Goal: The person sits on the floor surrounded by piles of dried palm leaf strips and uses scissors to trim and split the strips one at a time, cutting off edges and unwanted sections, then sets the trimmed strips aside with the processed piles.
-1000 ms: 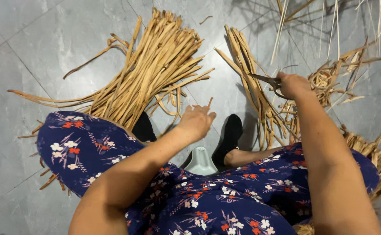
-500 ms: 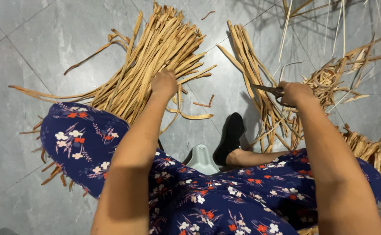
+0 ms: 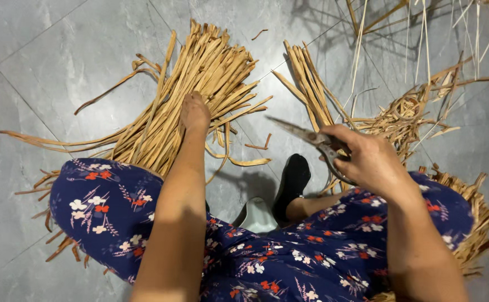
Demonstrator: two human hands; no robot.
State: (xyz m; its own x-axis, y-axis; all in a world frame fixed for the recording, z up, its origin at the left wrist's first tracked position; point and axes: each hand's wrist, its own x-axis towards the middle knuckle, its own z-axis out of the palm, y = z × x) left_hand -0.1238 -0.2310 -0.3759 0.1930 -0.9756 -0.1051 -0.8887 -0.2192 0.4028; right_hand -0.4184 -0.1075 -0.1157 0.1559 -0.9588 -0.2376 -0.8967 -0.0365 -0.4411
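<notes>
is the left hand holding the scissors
No, the scissors are in the right hand; the left hand rests on the pile of strips.

Bright, even light; a soft shadow falls on the grey floor tiles (image 3: 49, 67) beneath the scissors (image 3: 306, 136). Sharp focus, slight wide-angle stretch at edges.

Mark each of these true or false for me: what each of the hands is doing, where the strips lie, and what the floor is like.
1. The left hand rests on the big bundle of tan strips. True.
2. The right hand is empty. False: it holds scissors.
3. The scissors point toward the left hand. True.
4. The floor is wooden planks. False: it is grey tile.
5. A second, smaller bundle lies to the right of the big one. True.
</notes>
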